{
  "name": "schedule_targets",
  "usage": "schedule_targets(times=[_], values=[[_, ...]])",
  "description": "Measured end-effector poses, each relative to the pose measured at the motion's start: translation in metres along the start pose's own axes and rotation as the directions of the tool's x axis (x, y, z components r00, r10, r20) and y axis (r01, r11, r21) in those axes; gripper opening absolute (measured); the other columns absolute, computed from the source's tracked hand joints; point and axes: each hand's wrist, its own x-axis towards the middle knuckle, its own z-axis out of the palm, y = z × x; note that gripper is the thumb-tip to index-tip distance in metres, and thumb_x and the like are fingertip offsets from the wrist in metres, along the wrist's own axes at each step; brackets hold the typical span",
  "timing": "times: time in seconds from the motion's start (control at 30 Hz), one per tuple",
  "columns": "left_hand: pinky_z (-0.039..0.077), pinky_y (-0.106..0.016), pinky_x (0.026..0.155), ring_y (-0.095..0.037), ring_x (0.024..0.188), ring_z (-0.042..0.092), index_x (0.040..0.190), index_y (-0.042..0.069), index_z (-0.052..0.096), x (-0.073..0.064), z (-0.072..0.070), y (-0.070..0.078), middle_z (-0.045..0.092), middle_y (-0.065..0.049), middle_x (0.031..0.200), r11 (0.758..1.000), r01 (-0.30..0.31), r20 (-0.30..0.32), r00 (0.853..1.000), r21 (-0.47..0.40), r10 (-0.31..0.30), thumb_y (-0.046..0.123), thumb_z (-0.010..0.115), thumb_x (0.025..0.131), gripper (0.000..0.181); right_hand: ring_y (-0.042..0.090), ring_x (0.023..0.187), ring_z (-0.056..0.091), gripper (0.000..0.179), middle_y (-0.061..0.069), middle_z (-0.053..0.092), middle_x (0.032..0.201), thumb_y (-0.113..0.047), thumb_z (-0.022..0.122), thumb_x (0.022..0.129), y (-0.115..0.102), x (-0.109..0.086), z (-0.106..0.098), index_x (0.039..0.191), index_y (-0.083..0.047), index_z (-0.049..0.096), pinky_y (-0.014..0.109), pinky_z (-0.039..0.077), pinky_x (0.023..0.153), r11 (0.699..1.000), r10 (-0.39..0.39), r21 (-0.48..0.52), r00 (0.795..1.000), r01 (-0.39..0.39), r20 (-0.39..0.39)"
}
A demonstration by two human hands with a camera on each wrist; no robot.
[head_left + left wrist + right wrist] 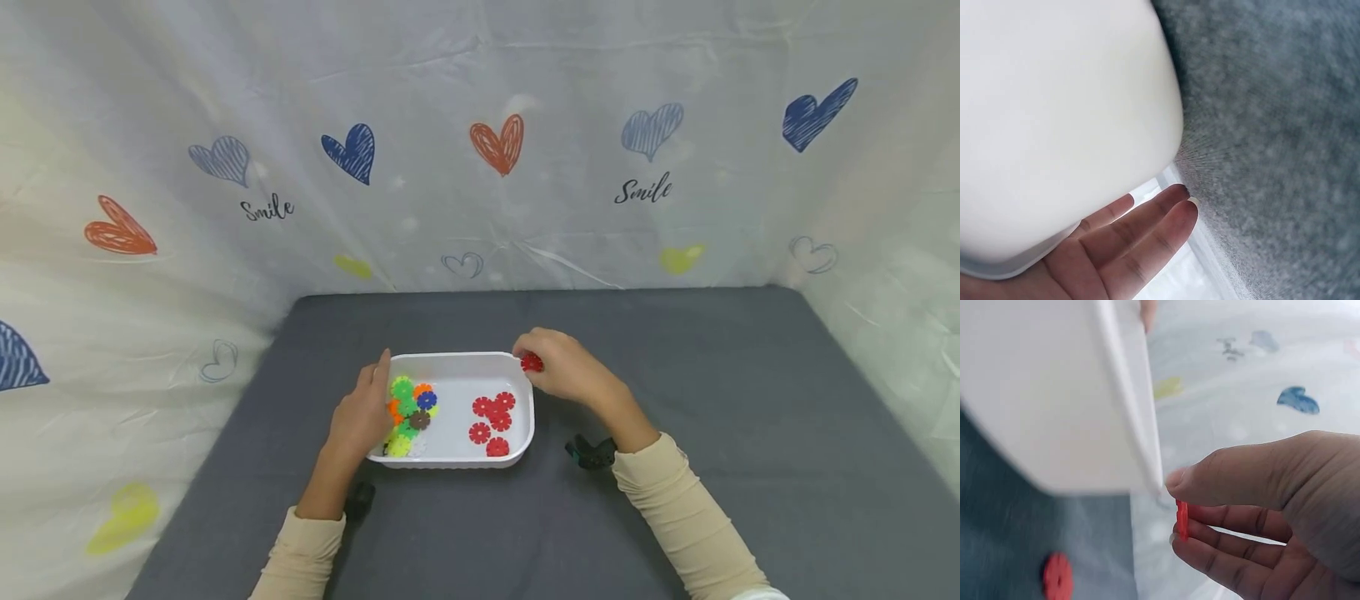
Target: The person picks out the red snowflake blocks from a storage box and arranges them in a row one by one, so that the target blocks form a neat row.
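Note:
A white tray sits on the grey cloth. In it, red notched discs lie at the right, and a mixed pile of coloured notched discs fills the left end. My left hand rests against the tray's left rim; in the left wrist view its fingers extend straight beside the outer wall, thumb hidden. Above the tray's far right corner, my right hand pinches a red notched disc between thumb and fingers. Another red disc lies on the cloth outside the tray, in the right wrist view only.
Dark grey cloth covers the table around the tray. A white curtain printed with hearts hangs behind and along the sides. Dark wrist-worn gear sticks out beneath the right wrist.

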Motion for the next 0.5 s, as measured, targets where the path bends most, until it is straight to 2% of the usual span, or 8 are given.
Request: schedule_targets(times=[0.2,0.5], values=[[0.050,-0.061,0.090,-0.044,0.105,0.060,0.160,0.006,0.016,-0.001,-0.001,-0.001,0.035,-0.026,0.151,1.000,-0.001,0.001,1.000,0.001,0.001,-0.002,0.069,0.088,0.090,0.022,0.079,0.058,0.020,0.007,0.064,0.090,0.004,0.074,0.081,0.021,-0.017,-0.005,0.100,-0.001,0.071,0.038,0.053,0.072,0.999,0.032,-0.026,0.999,-0.032,-0.016],[0.051,-0.059,0.090,-0.044,0.106,0.061,0.161,0.007,0.016,-0.002,0.000,-0.001,0.035,-0.026,0.151,1.000,0.000,-0.001,1.000,0.004,0.000,-0.002,0.070,0.087,0.091,0.023,0.077,0.059,0.021,0.010,0.067,0.090,0.006,0.074,0.079,0.053,-0.036,-0.009,0.100,0.001,0.072,0.042,0.053,0.072,0.989,0.111,-0.098,0.994,-0.108,0.018]])
